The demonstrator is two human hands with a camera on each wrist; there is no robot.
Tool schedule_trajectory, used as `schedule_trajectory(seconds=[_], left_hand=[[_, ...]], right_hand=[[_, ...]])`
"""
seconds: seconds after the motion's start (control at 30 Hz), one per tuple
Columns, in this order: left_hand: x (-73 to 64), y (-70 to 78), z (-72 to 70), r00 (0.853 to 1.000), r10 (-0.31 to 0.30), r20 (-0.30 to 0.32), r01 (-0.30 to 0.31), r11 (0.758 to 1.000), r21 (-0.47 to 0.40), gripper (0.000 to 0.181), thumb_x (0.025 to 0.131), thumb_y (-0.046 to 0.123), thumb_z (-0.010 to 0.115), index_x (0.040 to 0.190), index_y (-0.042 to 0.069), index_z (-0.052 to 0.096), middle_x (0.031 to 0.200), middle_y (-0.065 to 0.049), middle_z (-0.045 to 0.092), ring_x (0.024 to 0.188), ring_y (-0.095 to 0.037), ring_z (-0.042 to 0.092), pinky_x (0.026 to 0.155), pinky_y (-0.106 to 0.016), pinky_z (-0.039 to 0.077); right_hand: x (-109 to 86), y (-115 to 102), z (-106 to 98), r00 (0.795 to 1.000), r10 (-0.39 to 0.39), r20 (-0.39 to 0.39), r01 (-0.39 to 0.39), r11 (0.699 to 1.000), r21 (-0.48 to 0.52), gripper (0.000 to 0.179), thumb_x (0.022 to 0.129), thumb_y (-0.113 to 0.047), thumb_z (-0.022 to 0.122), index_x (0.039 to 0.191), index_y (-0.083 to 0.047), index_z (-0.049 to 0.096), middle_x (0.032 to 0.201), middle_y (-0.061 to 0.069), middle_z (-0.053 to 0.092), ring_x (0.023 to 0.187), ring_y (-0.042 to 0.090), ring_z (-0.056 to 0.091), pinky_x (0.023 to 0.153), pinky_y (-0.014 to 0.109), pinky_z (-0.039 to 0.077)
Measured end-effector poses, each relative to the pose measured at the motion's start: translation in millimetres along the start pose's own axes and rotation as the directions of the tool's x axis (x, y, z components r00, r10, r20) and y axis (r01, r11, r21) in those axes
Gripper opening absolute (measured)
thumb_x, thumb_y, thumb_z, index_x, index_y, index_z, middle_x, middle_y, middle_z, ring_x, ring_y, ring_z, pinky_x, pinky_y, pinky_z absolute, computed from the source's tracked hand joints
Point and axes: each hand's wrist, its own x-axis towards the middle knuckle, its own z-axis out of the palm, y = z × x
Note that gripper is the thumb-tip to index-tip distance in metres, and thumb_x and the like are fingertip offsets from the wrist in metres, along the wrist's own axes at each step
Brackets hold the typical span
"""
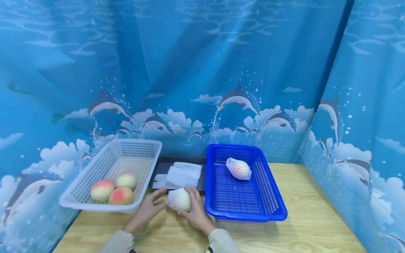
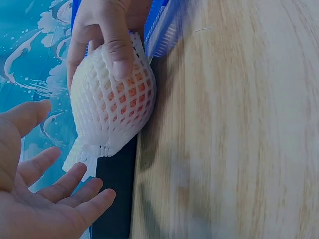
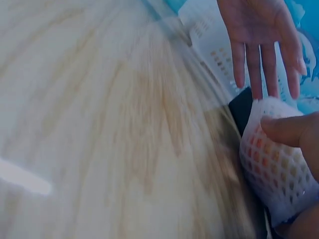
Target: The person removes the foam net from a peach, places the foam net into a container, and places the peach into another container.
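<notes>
A peach in a white foam net sleeve (image 1: 179, 200) is held up over the table's near side by my right hand (image 1: 197, 213), its thumb and fingers round the fruit. Reddish skin shows through the mesh in the left wrist view, where the sleeved peach (image 2: 115, 99) has its narrow sleeve end toward my left hand (image 2: 55, 194). That left hand (image 1: 150, 208) has spread, loosely extended fingers beside the sleeve and grips nothing. In the right wrist view, the right thumb (image 3: 289, 130) presses on the netting.
Left stands a white basket (image 1: 71, 200) with 3 bare peaches (image 1: 121, 196). A black tray (image 1: 158, 165) behind the hands holds flat white foam nets (image 1: 183, 175). On the right, a blue basket (image 1: 234, 200) contains another sleeved peach (image 1: 239, 169). Wooden table (image 1: 303, 211) extends rightward.
</notes>
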Motion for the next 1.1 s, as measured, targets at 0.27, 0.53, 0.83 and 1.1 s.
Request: schedule_trajectory(seconds=[0.27, 0.53, 0.83, 1.1], left_hand=[[-2.0, -2.4, 0.9, 1.0, -0.017, 0.01, 0.017, 1.0, -0.019, 0.056, 0.085, 0.011, 0.071, 0.134, -0.007, 0.049, 0.139, -0.027, 0.047, 0.127, -0.048, 0.043, 0.1, -0.048, 0.047], [-2.2, -0.9, 4.9, 1.0, -0.01, -0.001, 0.01, 0.999, -0.049, 0.054, 0.085, 0.008, 0.071, 0.132, -0.008, 0.05, 0.132, -0.028, 0.053, 0.122, -0.045, 0.05, 0.099, -0.046, 0.048], [-2.7, 4.6, 4.4, 1.0, -0.006, -0.008, 0.005, 0.999, -0.044, 0.052, 0.087, 0.008, 0.069, 0.131, -0.01, 0.049, 0.129, -0.029, 0.055, 0.118, -0.041, 0.054, 0.101, -0.046, 0.047], [-6.4, 27.1, -2.2, 0.998, 0.008, -0.066, -0.007, 1.0, 0.013, 0.049, 0.088, 0.011, 0.068, 0.131, -0.007, 0.051, 0.124, -0.026, 0.06, 0.115, -0.035, 0.058, 0.098, -0.039, 0.05]], right_hand=[[2.3, 11, 1, 0.998, -0.058, 0.024, 0.058, 0.998, 0.019, 0.087, 0.063, -0.01, 0.087, 0.138, -0.005, 0.044, 0.135, 0.016, 0.045, 0.123, 0.035, 0.049, 0.105, 0.052, 0.041], [3.2, 11, 2, 0.996, -0.092, -0.017, 0.093, 0.995, 0.034, 0.085, 0.061, -0.006, 0.087, 0.135, -0.005, 0.046, 0.133, 0.013, 0.05, 0.123, 0.031, 0.05, 0.107, 0.048, 0.041], [2.3, 5, 2, 0.999, -0.007, -0.034, 0.01, 0.996, 0.085, 0.082, 0.064, -0.015, 0.088, 0.135, -0.007, 0.046, 0.134, 0.013, 0.051, 0.123, 0.032, 0.05, 0.106, 0.05, 0.041], [4.7, -15, -4, 0.995, 0.102, -0.008, -0.099, 0.978, 0.184, 0.082, 0.068, -0.02, 0.086, 0.138, -0.013, 0.044, 0.135, 0.016, 0.049, 0.122, 0.037, 0.051, 0.101, 0.054, 0.044]])
